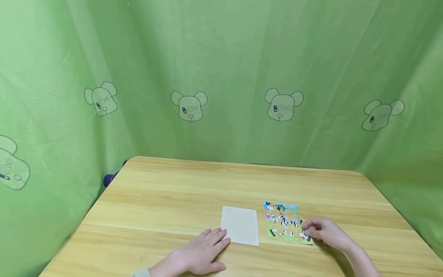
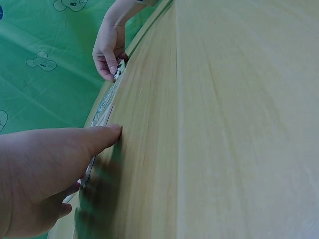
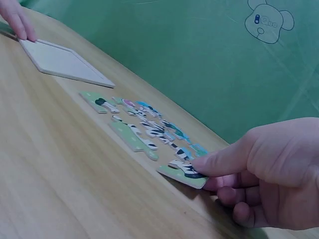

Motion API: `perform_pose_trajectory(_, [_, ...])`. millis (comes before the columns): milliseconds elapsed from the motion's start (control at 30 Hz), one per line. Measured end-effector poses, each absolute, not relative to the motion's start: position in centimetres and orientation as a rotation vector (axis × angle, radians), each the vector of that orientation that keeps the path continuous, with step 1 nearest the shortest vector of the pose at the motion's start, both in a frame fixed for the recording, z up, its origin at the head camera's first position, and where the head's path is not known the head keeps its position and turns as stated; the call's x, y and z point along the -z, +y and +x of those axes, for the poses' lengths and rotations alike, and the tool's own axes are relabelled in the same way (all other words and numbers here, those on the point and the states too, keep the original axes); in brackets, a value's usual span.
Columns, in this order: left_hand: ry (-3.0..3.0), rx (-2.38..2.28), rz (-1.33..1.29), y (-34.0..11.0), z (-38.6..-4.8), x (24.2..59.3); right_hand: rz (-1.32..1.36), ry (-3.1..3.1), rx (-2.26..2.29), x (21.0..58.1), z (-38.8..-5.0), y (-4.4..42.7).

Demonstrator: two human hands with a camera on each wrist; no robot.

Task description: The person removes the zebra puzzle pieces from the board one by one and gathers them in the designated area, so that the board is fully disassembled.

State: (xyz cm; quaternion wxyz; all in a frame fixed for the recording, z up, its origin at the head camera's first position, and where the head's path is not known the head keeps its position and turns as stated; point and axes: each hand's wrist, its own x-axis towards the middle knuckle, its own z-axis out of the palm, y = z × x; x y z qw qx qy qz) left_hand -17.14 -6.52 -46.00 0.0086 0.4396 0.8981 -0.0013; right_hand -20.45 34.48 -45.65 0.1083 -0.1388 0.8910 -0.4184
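A pale, square puzzle board (image 1: 240, 226) with a low raised rim lies near the front of the table. My left hand (image 1: 204, 252) rests flat beside it, its straight fingers touching the board's lower left corner. To the right of the board, loose zebra puzzle pieces (image 1: 282, 220) are laid out in rough rows with gaps between them. My right hand (image 3: 269, 174) pinches a green-and-black corner puzzle piece (image 3: 182, 174), thumb on top and fingers at its edge. That piece looks slightly tilted, with a shadow under its near edge. In the left wrist view the pieces are mostly hidden.
The wooden table (image 1: 166, 188) has rounded far corners. Green curtains (image 1: 221, 50) with printed bear heads hang behind and at both sides. A dark purple object (image 1: 108, 180) shows beyond the table's left edge.
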Motion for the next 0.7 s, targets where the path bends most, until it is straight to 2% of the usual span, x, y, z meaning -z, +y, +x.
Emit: perform_pose_trajectory(700, [2.832,-0.089,1.329,-6.9,-17.5,45.7,-0.24,2.809,1.18,45.1,-20.5,33.3])
